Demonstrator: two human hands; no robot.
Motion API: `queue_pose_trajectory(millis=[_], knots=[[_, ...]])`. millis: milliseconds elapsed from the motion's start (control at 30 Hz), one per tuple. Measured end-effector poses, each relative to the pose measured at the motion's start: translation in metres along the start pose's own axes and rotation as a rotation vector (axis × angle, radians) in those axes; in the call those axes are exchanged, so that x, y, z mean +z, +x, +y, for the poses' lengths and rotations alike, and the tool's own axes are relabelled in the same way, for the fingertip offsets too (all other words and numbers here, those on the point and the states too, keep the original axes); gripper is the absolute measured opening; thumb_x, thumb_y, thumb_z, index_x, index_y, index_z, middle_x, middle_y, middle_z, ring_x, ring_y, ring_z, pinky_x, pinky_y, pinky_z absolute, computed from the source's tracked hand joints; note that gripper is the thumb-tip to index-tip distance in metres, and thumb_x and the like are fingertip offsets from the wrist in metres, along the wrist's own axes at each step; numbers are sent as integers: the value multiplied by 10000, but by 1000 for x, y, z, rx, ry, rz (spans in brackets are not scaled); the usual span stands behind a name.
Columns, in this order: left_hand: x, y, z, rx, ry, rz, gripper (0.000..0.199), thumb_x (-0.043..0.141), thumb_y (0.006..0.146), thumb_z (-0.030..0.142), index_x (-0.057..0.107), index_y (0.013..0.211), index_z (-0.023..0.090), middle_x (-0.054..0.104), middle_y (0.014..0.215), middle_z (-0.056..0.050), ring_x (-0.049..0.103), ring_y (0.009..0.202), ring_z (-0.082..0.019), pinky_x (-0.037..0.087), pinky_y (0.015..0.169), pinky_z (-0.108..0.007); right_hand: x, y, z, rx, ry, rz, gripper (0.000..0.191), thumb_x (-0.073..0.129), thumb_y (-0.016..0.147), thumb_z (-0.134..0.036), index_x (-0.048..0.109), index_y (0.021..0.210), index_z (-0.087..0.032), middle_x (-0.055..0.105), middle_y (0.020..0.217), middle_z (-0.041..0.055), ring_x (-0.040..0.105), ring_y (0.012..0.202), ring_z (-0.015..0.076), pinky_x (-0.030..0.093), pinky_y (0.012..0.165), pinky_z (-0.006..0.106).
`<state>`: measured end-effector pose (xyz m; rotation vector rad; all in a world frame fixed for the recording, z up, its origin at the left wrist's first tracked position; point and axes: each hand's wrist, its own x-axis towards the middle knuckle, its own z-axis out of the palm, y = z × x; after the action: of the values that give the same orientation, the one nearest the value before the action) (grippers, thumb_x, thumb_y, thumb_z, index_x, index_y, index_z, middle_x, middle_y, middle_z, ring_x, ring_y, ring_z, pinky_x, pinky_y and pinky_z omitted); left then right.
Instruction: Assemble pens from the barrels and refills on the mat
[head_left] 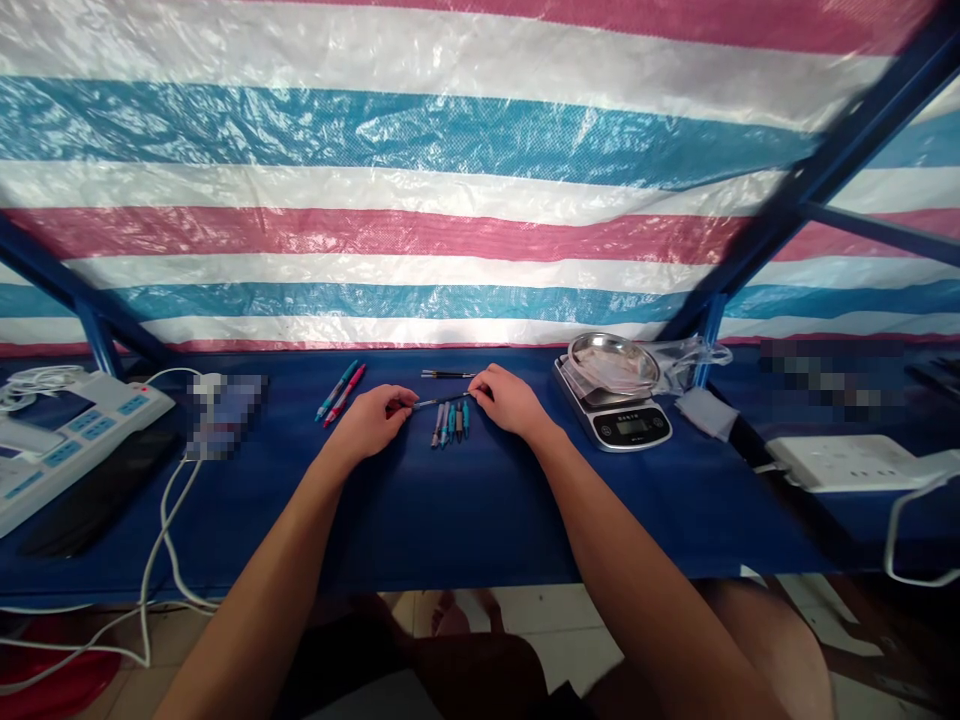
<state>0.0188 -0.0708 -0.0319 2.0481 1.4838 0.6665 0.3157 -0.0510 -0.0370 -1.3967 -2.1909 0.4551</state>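
A thin pen refill [441, 401] stretches between my two hands, just above the blue table. My left hand [375, 420] is closed in a pinch around its left end; a small reddish-dark bit shows at those fingertips, too small to make out. My right hand [507, 398] pinches the other end between thumb and fingers. Below the refill lies a row of several pen barrel parts [451, 424] in teal, grey and pale tones. Behind it rest more dark refills [442, 375], partly near my right fingers. Left of my left hand are a teal pen [337, 390] and a red pen [346, 396].
A digital scale [634, 427] with a metal bowl [613, 362] and plastic bag [686, 362] stands at right. Power strips [90, 432] and white cables [166, 520] lie at left, beside a black phone-like slab [97, 495]. A striped tarp [420, 235] hangs behind the table [450, 520].
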Motion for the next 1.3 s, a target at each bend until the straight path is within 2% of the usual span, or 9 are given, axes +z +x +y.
queue_pose_trajectory(millis=[300, 1300], knots=[[3, 0, 0, 42, -25, 30, 312, 623, 953, 405, 766, 1187, 259, 794, 1195, -79, 749, 1094, -290, 601, 1012, -422, 0, 0, 0, 2, 11, -11, 150, 608, 1014, -157, 734, 964, -221, 663, 1057, 60, 611, 888, 197, 428, 760, 289], [9, 10, -3, 15, -18, 128, 307, 616, 965, 336, 745, 1226, 238, 808, 1178, -90, 769, 1098, -290, 616, 1021, -434, 2, 1, 6, -24, 15, -11, 151, 616, 1022, -164, 748, 982, -225, 668, 1062, 54, 625, 878, 184, 439, 781, 288]])
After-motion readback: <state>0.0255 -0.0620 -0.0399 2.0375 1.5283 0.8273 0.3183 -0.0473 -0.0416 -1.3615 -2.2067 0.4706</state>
